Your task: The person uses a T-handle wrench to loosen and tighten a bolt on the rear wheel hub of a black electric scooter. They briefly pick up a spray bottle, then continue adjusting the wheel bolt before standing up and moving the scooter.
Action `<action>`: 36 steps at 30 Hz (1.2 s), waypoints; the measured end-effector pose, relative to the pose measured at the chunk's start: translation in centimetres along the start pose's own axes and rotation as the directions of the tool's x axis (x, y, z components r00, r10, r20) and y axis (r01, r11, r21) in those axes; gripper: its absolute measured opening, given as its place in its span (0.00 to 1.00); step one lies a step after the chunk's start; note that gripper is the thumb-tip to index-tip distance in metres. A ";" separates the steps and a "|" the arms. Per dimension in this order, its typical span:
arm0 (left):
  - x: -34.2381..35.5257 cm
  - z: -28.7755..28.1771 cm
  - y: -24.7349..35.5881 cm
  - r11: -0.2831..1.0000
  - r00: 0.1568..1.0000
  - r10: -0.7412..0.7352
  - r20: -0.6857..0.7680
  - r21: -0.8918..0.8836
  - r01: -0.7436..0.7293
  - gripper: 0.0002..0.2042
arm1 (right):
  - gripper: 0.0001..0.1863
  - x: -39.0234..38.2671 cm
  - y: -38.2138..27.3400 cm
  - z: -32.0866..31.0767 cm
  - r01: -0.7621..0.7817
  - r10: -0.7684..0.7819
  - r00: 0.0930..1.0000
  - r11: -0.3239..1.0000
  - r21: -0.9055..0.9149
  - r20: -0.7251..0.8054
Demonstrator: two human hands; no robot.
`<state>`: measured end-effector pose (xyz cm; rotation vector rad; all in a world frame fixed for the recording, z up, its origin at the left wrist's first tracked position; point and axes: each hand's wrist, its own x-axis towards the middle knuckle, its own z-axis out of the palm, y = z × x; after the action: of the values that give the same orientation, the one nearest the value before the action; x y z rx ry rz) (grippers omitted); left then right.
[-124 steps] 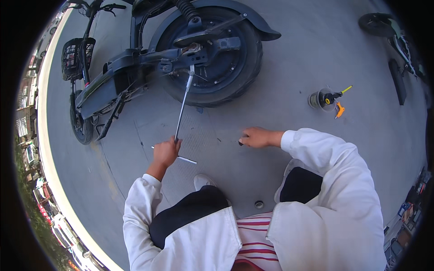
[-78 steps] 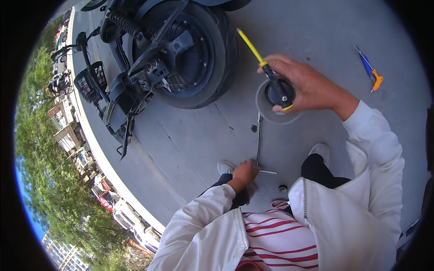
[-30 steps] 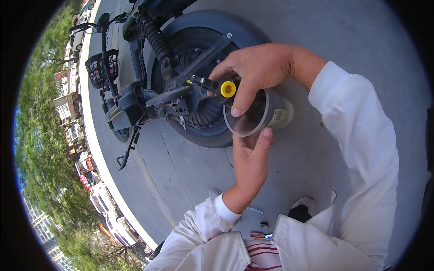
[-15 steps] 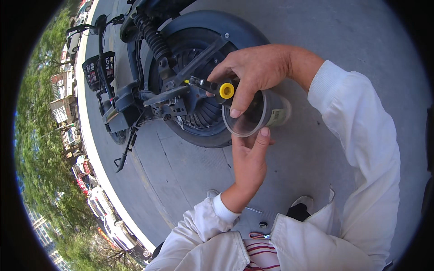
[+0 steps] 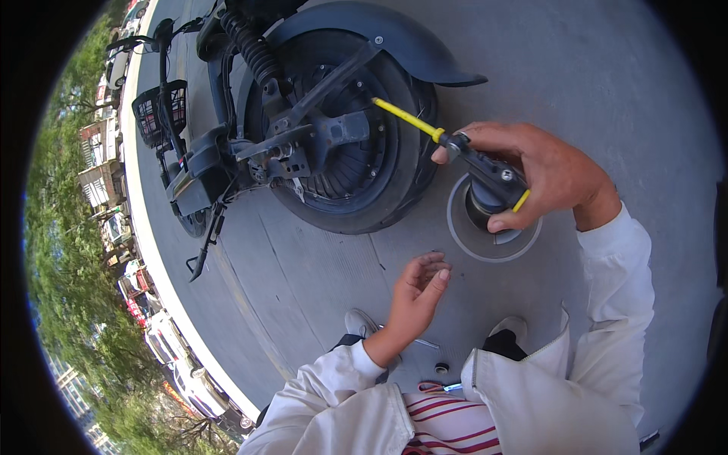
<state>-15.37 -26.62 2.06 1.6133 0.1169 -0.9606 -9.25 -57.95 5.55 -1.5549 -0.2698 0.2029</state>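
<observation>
My right hand (image 5: 542, 171) is closed on a black pump oil can (image 5: 485, 199) with a long yellow spout (image 5: 409, 117) that points toward the wheel. Around its lower part shows the round rim of a clear plastic cup (image 5: 485, 256). I cannot tell whether the cup stands on the ground or hangs from the can. My left hand (image 5: 415, 299) is apart from the cup, fingers loosely bent and holding nothing. Beyond both hands is a rear wheel (image 5: 413, 171) of an electric bike, with a dark metal bracket (image 5: 345, 133) at its hub.
A curved mudguard (image 5: 364, 26) covers the tyre; a coil shock absorber (image 5: 250, 45) rises beside it. The kickstand (image 5: 201, 258) and front basket (image 5: 161, 114) are at the left. A small black cap (image 5: 441, 368) and a thin metal rod (image 5: 427, 343) lie near my shoes.
My left hand has let go of the cup and drawn down from it. My right hand has moved right with the oil can, its spout now showing; the cup has shifted right too.
</observation>
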 end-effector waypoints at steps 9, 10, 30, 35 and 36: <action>-6.6 -9.1 -17.9 0.275 0.968 0.173 -0.180 0.953 0.128 0.25 | 0.35 -15.5 3.8 1.7 -0.392 0.266 0.621 0.920 0.001 -0.737; -7.0 -9.3 -18.4 0.240 0.977 0.151 -0.148 0.965 0.109 0.23 | 0.34 -16.1 4.2 1.6 -0.404 0.243 0.556 0.915 -0.003 -0.795; -7.1 -13.0 -11.8 0.822 0.991 -0.098 -0.089 0.554 0.131 0.12 | 0.53 -22.4 9.4 4.1 -0.535 0.120 0.387 0.837 -0.116 -0.914; -10.9 -18.5 -1.3 0.830 0.993 -0.049 -0.109 0.549 0.102 0.21 | 0.62 -23.8 9.0 5.5 -0.644 0.054 0.439 0.715 -0.272 -0.897; -11.3 -19.3 -0.3 0.861 0.985 -0.075 -0.153 0.489 0.141 0.22 | 0.62 -24.3 9.0 5.7 -0.637 0.062 0.437 0.725 -0.260 -0.897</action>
<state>-13.02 -5.31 8.30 2.1693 0.0489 -1.0260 -33.72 -59.63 -4.54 -2.1219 0.9378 -0.3725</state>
